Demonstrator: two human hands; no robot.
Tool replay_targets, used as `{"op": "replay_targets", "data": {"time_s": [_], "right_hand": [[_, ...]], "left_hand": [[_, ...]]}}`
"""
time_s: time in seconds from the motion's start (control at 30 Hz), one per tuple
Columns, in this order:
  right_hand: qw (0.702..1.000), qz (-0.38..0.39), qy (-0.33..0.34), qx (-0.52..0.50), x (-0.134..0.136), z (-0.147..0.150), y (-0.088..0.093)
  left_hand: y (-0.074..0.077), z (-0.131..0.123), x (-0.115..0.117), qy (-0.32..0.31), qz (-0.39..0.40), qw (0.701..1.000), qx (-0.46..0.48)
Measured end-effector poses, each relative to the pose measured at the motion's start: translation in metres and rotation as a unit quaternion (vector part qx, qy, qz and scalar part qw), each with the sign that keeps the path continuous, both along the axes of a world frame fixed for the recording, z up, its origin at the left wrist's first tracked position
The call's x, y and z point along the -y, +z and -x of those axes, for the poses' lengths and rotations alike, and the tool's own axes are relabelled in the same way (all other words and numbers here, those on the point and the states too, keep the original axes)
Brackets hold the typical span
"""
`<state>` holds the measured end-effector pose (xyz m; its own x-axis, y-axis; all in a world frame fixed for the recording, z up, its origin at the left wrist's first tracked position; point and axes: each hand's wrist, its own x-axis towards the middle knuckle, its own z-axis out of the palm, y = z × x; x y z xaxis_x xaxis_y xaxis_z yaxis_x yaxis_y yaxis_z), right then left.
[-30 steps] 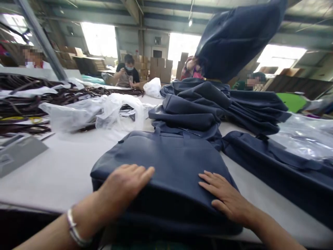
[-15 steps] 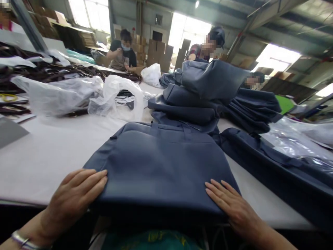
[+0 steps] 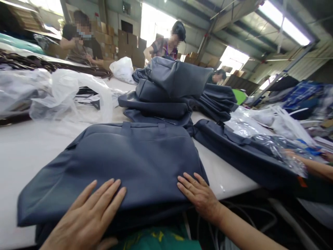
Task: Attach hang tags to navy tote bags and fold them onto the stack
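Observation:
A dark blue, leather-like bag (image 3: 135, 159) lies flat at the table's front edge, its short handle straps on the far side. My left hand (image 3: 91, 211) rests on its near left part with the fingers stretched out. On the near right part lies my right hand (image 3: 199, 194), palm down and fingers spread. Neither hand grips anything. The bag's left end spreads out in a flat corner, and darker material shows beneath its front edge. Behind it stands a pile of similar blue bags (image 3: 166, 93).
Another blue bag (image 3: 234, 149) lies to the right, where a co-worker's arm (image 3: 312, 165) reaches toward clear plastic (image 3: 283, 149). White plastic bags (image 3: 70, 93) lie on the white table (image 3: 20, 149) at the left. Several people are across the table.
My left hand has moved from the bag's left edge onto its top. The bag's left side now spreads outward. The view has swung right, bringing the co-worker's arm into sight.

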<state>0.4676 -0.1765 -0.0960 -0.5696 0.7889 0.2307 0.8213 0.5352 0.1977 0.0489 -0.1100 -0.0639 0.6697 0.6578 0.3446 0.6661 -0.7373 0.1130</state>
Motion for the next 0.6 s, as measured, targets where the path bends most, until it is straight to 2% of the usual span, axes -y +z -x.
{"op": "replay_targets", "data": {"time_s": [0.1,0.23,0.3,0.37,0.47,0.53,0.6], "right_hand": [[1.000,-0.012,-0.003,-0.017,0.002,0.001,0.000],[0.999,-0.009,-0.025,-0.029,0.014,0.009,0.003],[0.998,-0.018,-0.026,-0.045,0.021,0.019,0.005],[0.996,-0.052,0.020,-0.077,0.024,0.034,0.006],[0.971,-0.096,0.183,-0.123,0.016,0.060,0.002],[0.958,-0.053,0.256,-0.115,0.003,0.078,0.000],[0.967,0.026,0.237,-0.086,-0.013,0.095,0.000]], "left_hand": [[-0.009,-0.036,0.001,-0.030,-0.022,0.999,-0.014],[-0.018,-0.046,-0.007,-0.095,-0.089,0.990,-0.061],[-0.015,-0.051,-0.014,-0.099,-0.077,0.989,-0.079],[-0.007,-0.063,-0.020,-0.095,-0.016,0.987,-0.131],[0.004,-0.090,-0.026,-0.104,0.059,0.966,-0.230],[0.007,-0.103,-0.028,-0.108,0.067,0.954,-0.271],[0.009,-0.108,-0.032,-0.107,0.073,0.953,-0.274]]}}
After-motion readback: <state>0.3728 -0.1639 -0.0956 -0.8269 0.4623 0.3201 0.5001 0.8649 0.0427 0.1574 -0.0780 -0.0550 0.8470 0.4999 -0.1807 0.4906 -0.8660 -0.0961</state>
